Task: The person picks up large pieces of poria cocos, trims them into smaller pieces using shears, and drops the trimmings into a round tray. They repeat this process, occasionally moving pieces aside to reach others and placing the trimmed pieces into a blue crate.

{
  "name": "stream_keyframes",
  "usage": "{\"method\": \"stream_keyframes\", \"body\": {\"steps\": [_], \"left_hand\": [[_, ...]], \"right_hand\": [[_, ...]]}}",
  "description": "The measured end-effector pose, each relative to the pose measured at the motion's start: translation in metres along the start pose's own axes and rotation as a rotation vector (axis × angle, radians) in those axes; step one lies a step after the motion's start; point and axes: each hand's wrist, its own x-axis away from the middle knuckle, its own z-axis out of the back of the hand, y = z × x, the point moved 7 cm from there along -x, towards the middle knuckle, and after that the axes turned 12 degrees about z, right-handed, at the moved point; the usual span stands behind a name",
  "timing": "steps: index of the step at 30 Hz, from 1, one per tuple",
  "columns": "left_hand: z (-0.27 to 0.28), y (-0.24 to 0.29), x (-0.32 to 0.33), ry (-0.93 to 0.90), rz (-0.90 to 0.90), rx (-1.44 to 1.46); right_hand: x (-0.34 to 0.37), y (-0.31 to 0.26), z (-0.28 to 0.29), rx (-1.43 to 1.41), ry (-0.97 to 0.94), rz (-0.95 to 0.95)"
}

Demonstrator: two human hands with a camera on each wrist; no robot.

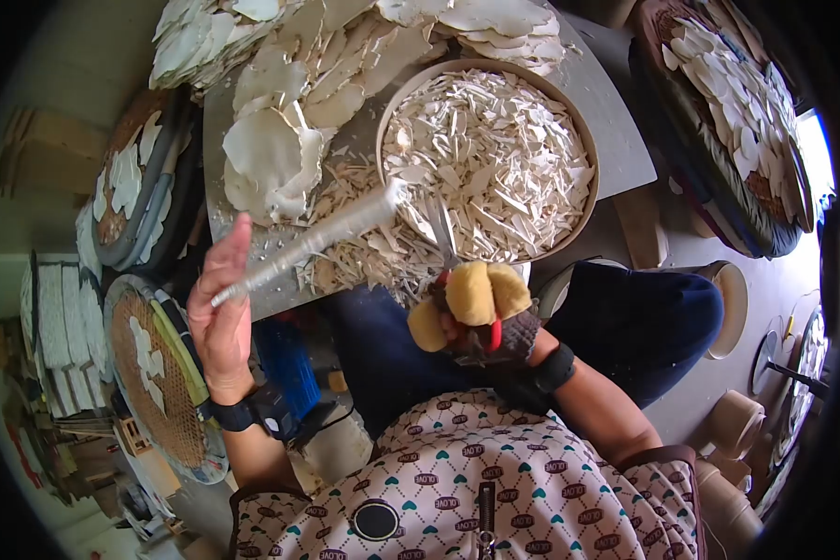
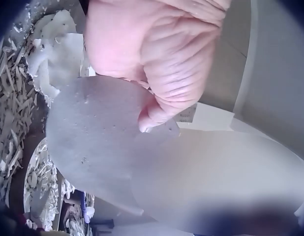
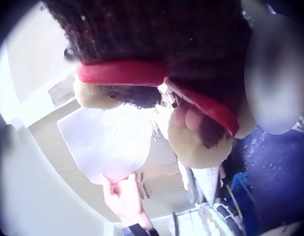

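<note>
My left hand [image 1: 222, 317] pinches a thin pale disc [image 1: 313, 238] by its edge, thumb on one face. In the head view the disc stands nearly edge-on, slanting toward the bowl; its flat face [image 2: 95, 132] shows in the left wrist view. My right hand [image 1: 481, 313], in a dark knitted glove with yellow padding round the fingers, grips red-handled scissors [image 1: 441, 227]. The scissors' blades point away from me, over the near left rim of a round bowl [image 1: 591, 201] of pale trimmings [image 1: 495, 154]. A red handle loop [image 3: 122, 73] shows in the right wrist view.
Rough-edged pale discs [image 1: 266, 168] lie piled on the grey table [image 1: 616, 154], with loose trimmings [image 1: 364, 257] beside the bowl. Round woven trays [image 1: 163, 392] bearing flat pieces stand on both sides. A blue crate [image 1: 287, 369] sits beneath the table's near edge.
</note>
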Motion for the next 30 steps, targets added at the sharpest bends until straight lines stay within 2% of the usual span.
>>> {"method": "stream_keyframes", "body": {"steps": [1,2,4,7,9,10,11,13,15,16,17,18,20,21,22,23,24,25,27,28,30], "left_hand": [[-0.002,0.004,0.001,0.031,-0.012,-0.014],[-0.001,0.003,0.003,0.044,-0.038,-0.099],[-0.008,0.001,0.005,0.029,-0.036,-0.181],[-0.012,-0.004,0.008,0.014,0.016,-0.099],[-0.017,-0.007,0.01,-0.036,0.028,-0.126],[-0.019,-0.009,0.011,-0.058,0.032,-0.142],[-0.02,-0.007,0.012,-0.131,-0.045,-0.166],[-0.021,-0.013,0.014,0.005,0.071,-0.017],[-0.023,-0.023,0.019,0.117,0.139,0.109],[-0.023,-0.035,0.027,0.169,0.311,0.256],[-0.018,-0.058,0.037,0.252,0.352,0.475],[-0.017,-0.082,0.048,0.336,0.396,0.696],[-0.05,-0.08,0.052,0.337,0.424,0.965],[-0.06,-0.086,0.058,0.342,0.453,0.991],[-0.074,-0.078,0.055,0.326,0.441,0.999],[-0.078,-0.082,0.058,0.391,0.448,0.752],[-0.078,-0.083,0.062,0.455,0.447,0.505],[-0.077,-0.086,0.061,0.477,0.455,0.544],[-0.059,-0.08,0.046,0.389,0.447,0.397],[-0.045,-0.073,0.04,0.367,0.433,0.326],[-0.028,-0.054,0.028,0.3,0.416,0.276]], "right_hand": [[0.002,-0.013,-0.011,-0.232,-0.059,-0.05],[0.0,-0.021,-0.021,-0.531,0.138,-0.248],[-0.007,-0.033,-0.027,-0.463,0.062,-0.21],[-0.01,-0.032,-0.031,-0.721,-0.2,-0.19],[-0.008,-0.03,-0.02,-0.271,-0.098,-0.234],[-0.008,-0.029,-0.017,-0.189,-0.085,-0.232],[-0.008,-0.028,-0.014,-0.106,-0.072,-0.233],[-0.007,-0.021,-0.014,-0.224,-0.112,-0.196],[-0.008,-0.022,-0.012,-0.246,-0.046,-0.112],[-0.009,-0.027,-0.015,-0.256,-0.016,-0.066],[-0.007,-0.032,-0.022,-0.375,0.09,-0.024],[-0.007,-0.032,-0.026,-0.339,0.065,0.034],[-0.008,-0.029,-0.028,-0.289,0.033,0.096],[-0.009,-0.028,-0.028,-0.279,0.026,0.101],[-0.01,-0.023,-0.027,-0.298,0.037,0.049],[-0.009,-0.018,-0.026,-0.318,0.046,-0.007],[-0.007,-0.012,-0.022,-0.154,0.011,-0.028],[-0.004,-0.003,-0.014,0.011,-0.033,-0.047],[0.005,0.02,0.007,-0.196,0.147,-0.12],[0.012,0.034,0.014,-0.561,0.365,-0.197],[0.016,0.04,0.023,-0.536,0.327,-0.266]]}}
